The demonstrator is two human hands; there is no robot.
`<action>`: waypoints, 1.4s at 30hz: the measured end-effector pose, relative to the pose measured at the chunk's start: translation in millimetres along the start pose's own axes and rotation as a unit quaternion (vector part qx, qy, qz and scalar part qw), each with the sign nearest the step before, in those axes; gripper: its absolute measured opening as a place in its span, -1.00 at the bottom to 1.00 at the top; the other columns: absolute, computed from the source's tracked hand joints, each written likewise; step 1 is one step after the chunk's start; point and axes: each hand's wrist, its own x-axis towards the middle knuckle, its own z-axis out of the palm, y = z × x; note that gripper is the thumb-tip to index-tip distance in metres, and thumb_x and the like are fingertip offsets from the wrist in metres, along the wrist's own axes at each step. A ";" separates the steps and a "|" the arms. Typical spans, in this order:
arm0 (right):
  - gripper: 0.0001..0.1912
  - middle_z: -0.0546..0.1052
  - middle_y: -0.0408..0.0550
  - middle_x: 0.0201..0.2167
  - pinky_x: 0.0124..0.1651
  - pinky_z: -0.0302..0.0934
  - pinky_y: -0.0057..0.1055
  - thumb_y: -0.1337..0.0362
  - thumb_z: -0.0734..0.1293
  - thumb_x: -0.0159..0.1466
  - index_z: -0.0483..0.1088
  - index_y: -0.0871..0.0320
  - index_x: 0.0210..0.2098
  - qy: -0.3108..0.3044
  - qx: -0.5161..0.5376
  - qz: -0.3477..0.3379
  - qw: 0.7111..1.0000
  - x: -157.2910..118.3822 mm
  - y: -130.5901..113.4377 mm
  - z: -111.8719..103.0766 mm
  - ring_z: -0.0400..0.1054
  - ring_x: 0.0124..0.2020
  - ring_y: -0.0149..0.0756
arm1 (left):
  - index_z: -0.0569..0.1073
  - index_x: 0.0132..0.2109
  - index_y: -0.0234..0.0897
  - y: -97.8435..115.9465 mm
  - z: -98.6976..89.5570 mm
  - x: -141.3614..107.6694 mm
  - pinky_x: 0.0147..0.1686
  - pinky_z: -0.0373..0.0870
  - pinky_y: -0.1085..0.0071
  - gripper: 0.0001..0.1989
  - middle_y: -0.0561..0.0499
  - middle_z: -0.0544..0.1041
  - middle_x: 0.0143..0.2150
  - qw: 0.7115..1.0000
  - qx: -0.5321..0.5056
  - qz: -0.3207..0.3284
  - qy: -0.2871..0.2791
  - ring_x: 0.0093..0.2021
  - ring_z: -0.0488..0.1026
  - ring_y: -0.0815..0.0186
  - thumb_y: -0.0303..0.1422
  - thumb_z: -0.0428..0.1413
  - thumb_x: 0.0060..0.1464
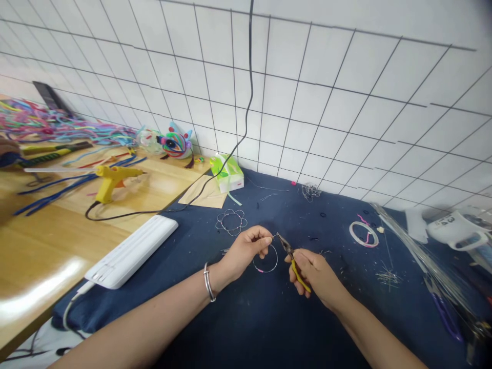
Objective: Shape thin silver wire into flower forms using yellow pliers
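Note:
A thin wire ring with a small pink piece on it hangs from my left hand, whose thumb and fingers pinch its upper part. My right hand is wrapped round the yellow handles of pliers. The pliers' dark jaws point up and left and meet a short wire end just right of my left fingertips. Whether the jaws are fully closed on it is too small to tell. Beyond my left hand, a flower-shaped wire piece lies on the dark blue cloth.
A white power strip lies at the left, near a yellow glue gun with its black cable. Tissue pack stands behind. To the right are a tape roll, long wires, purple-handled scissors and a white cup.

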 end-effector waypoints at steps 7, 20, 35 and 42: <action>-0.55 0.39 -0.15 -0.56 -0.73 0.03 -0.60 -0.04 0.08 0.24 0.26 0.20 -0.16 0.014 0.043 0.007 0.999 -1.6 -0.5 5.1 0.20 -0.71 -0.52 | 0.37 -0.32 -0.32 -1.3 -0.5 0.0 -0.46 0.23 0.51 -0.84 0.09 0.33 -0.52 0.997 0.073 0.011 0.018 -0.50 0.27 0.45 -0.28 0.05 0.04; -0.57 0.38 -0.17 -0.58 -0.72 0.05 -0.60 -0.03 0.08 0.25 0.28 0.20 -0.17 0.015 0.014 -0.006 1.000 0.3 6.2 13.5 0.19 -0.71 -0.52 | 0.26 -0.35 -0.31 -3.9 4.4 -1.7 -0.57 0.02 0.56 -0.83 0.16 0.13 -0.56 0.994 -0.104 0.023 0.030 -0.58 0.06 0.52 -0.29 0.00 0.11; -0.58 0.41 -0.11 -0.50 -0.62 0.10 -0.51 -0.04 0.04 0.26 0.30 0.15 -0.23 -0.028 -0.160 -0.007 0.987 0.7 3.5 -1.9 0.27 -0.62 -0.44 | 0.31 -0.29 -0.31 8.1 -12.6 5.2 -0.55 0.11 0.56 -0.82 0.13 0.24 -0.56 0.991 -0.116 0.014 0.067 -0.57 0.18 0.51 -0.27 0.06 0.06; -0.66 0.41 0.13 -0.21 -0.13 0.07 -0.11 0.06 0.20 0.18 0.36 0.13 -0.16 0.156 -0.595 -0.175 0.769 6.4 5.4 -21.9 0.22 -0.11 0.00 | 0.35 -0.22 -0.34 5.1 -13.4 6.3 -0.46 0.26 0.52 -0.79 0.02 0.39 -0.42 0.993 -0.115 -0.007 0.030 -0.47 0.34 0.46 -0.27 0.04 0.08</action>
